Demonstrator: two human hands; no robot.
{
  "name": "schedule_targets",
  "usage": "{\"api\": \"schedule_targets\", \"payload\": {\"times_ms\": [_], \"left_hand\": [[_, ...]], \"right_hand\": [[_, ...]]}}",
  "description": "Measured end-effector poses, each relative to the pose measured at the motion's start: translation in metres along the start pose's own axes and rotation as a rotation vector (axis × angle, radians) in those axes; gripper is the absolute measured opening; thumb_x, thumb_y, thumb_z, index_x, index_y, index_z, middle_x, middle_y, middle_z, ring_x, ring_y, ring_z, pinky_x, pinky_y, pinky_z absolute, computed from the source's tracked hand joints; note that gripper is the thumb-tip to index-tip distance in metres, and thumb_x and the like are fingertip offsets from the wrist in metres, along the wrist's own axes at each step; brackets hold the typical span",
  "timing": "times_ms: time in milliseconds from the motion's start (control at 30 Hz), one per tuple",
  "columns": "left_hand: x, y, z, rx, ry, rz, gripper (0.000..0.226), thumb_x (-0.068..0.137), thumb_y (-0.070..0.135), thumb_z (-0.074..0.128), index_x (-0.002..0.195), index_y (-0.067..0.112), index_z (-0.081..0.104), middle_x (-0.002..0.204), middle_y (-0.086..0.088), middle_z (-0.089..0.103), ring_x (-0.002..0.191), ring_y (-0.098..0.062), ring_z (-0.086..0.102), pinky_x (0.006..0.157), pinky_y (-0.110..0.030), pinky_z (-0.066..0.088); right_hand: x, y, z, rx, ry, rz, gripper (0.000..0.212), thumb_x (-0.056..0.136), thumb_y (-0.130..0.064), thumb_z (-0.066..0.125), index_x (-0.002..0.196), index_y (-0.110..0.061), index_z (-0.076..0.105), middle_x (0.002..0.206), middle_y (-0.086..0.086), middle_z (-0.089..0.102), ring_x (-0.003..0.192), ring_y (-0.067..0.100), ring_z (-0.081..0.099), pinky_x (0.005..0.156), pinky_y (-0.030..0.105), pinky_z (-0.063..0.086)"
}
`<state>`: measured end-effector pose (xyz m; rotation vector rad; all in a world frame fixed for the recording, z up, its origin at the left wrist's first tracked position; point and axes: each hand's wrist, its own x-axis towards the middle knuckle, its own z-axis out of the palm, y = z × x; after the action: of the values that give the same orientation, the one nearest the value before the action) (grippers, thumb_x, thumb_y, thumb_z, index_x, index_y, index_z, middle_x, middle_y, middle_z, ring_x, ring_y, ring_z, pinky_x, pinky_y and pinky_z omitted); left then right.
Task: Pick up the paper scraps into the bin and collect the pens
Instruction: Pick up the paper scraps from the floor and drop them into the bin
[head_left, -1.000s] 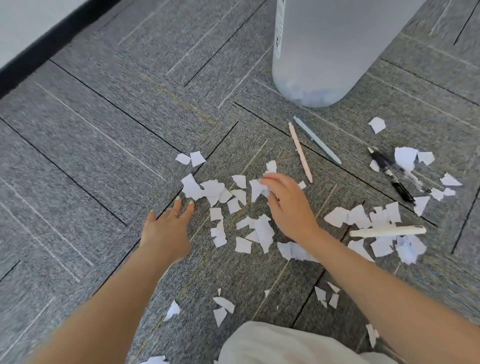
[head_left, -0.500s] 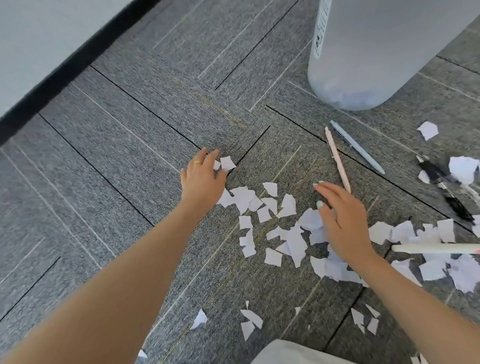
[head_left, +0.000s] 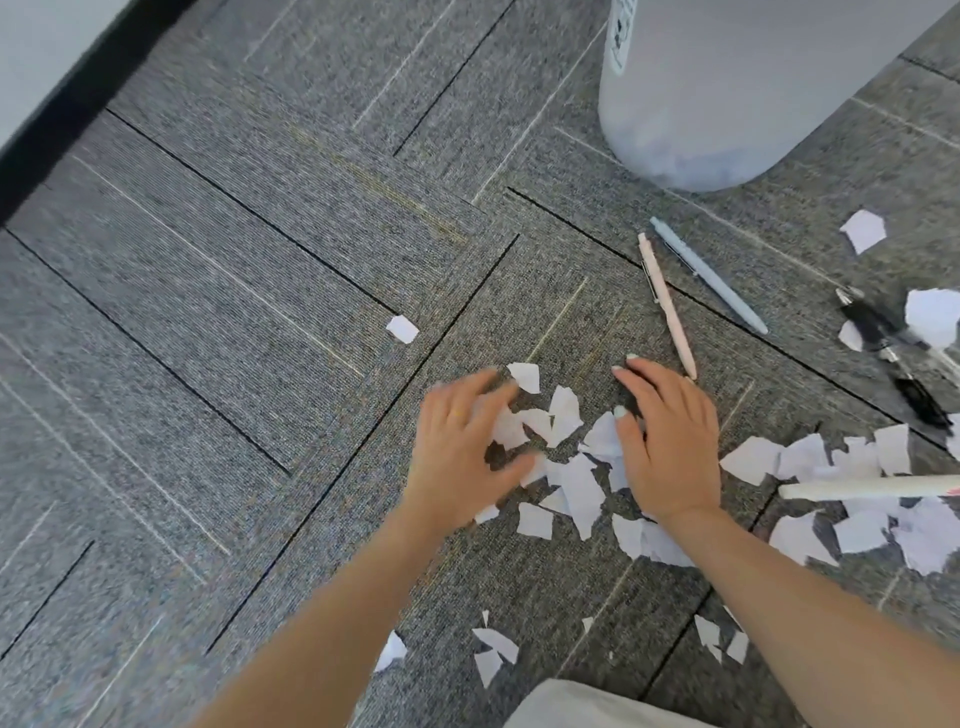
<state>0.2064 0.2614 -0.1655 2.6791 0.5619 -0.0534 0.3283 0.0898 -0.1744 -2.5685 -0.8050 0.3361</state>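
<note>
White paper scraps (head_left: 563, 418) lie heaped on the grey carpet between my two hands. My left hand (head_left: 465, 447) is blurred, fingers spread, resting on the heap's left side. My right hand (head_left: 667, 441) lies flat, fingers apart, against the heap's right side. More scraps (head_left: 857, 462) are scattered to the right, and one lone scrap (head_left: 401, 329) sits off to the left. A pink pen (head_left: 666, 304) and a grey-blue pen (head_left: 709, 275) lie beyond my right hand. Black pens (head_left: 893, 353) and a white pen (head_left: 867, 487) lie at the right. The translucent bin (head_left: 727, 93) stands at the top right.
A wall with a black skirting (head_left: 62, 104) runs along the top left. Small scraps (head_left: 493, 649) lie close to my knee (head_left: 597, 706) at the bottom. Carpet tiles stretch to the left.
My left hand has swept right from the far-left scraps toward my right hand, bunching scraps between them. One scrap stayed behind on the left.
</note>
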Motion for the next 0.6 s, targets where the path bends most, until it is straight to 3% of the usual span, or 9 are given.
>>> {"api": "schedule_targets", "payload": {"times_ms": [67, 133, 167, 400, 467, 533, 600], "left_hand": [[0.028, -0.016, -0.009, -0.035, 0.199, -0.27, 0.055, 0.084, 0.056, 0.043, 0.13, 0.025, 0.044, 0.138, 0.0, 0.042, 0.126, -0.019, 0.032, 0.108, -0.043, 0.02], [0.049, -0.036, -0.018, -0.089, 0.271, -0.526, 0.043, 0.09, 0.042, 0.046, 0.127, 0.019, 0.047, 0.133, -0.004, 0.043, 0.124, -0.025, 0.037, 0.106, -0.042, 0.023], [0.053, -0.043, -0.02, -0.084, 0.285, -0.558, 0.037, 0.091, 0.034, 0.048, 0.124, 0.016, 0.05, 0.13, -0.005, 0.044, 0.121, -0.027, 0.039, 0.103, -0.041, 0.027], [0.038, -0.04, -0.034, -0.274, 0.264, -0.502, 0.015, 0.093, 0.009, 0.048, 0.104, 0.009, 0.059, 0.106, -0.004, 0.055, 0.092, -0.015, 0.05, 0.079, -0.024, 0.041], [0.031, -0.026, -0.037, -0.357, 0.184, -0.452, 0.014, 0.092, 0.011, 0.051, 0.102, 0.013, 0.06, 0.097, 0.001, 0.059, 0.084, -0.011, 0.054, 0.075, -0.021, 0.049], [0.015, -0.009, -0.03, -0.387, 0.072, -0.292, 0.012, 0.089, 0.017, 0.055, 0.095, 0.013, 0.065, 0.095, 0.002, 0.061, 0.083, -0.011, 0.056, 0.077, -0.023, 0.051], [0.002, 0.003, -0.016, -0.32, 0.074, -0.173, 0.023, 0.083, 0.033, 0.054, 0.086, 0.015, 0.067, 0.102, 0.002, 0.059, 0.096, -0.015, 0.051, 0.088, -0.032, 0.042]], "right_hand": [[0.0, 0.0, 0.001, -0.002, 0.008, 0.0, 0.051, 0.088, -0.038, 0.025, 0.13, -0.02, 0.049, 0.138, -0.002, 0.045, 0.126, 0.013, 0.028, 0.109, 0.033, 0.013], [-0.001, -0.001, 0.001, -0.004, 0.016, -0.002, 0.051, 0.088, -0.038, 0.025, 0.129, -0.02, 0.049, 0.138, -0.002, 0.045, 0.126, 0.013, 0.028, 0.109, 0.034, 0.014], [-0.001, -0.001, 0.002, -0.009, 0.018, -0.003, 0.051, 0.088, -0.038, 0.025, 0.129, -0.02, 0.049, 0.138, -0.002, 0.045, 0.126, 0.013, 0.028, 0.109, 0.034, 0.014], [-0.001, -0.003, 0.002, -0.04, 0.021, 0.002, 0.051, 0.087, -0.038, 0.026, 0.128, -0.018, 0.05, 0.138, -0.001, 0.045, 0.125, 0.015, 0.028, 0.108, 0.036, 0.015], [-0.001, -0.003, 0.002, -0.045, 0.024, 0.004, 0.051, 0.087, -0.038, 0.026, 0.128, -0.019, 0.049, 0.138, -0.001, 0.045, 0.125, 0.016, 0.029, 0.108, 0.037, 0.017], [-0.001, -0.002, 0.003, -0.052, 0.023, -0.002, 0.05, 0.087, -0.038, 0.026, 0.128, -0.019, 0.049, 0.138, -0.001, 0.045, 0.126, 0.017, 0.031, 0.108, 0.038, 0.018], [-0.001, -0.002, 0.003, -0.049, 0.025, -0.002, 0.05, 0.087, -0.038, 0.026, 0.128, -0.019, 0.049, 0.138, -0.002, 0.045, 0.126, 0.017, 0.031, 0.108, 0.038, 0.017]]}}
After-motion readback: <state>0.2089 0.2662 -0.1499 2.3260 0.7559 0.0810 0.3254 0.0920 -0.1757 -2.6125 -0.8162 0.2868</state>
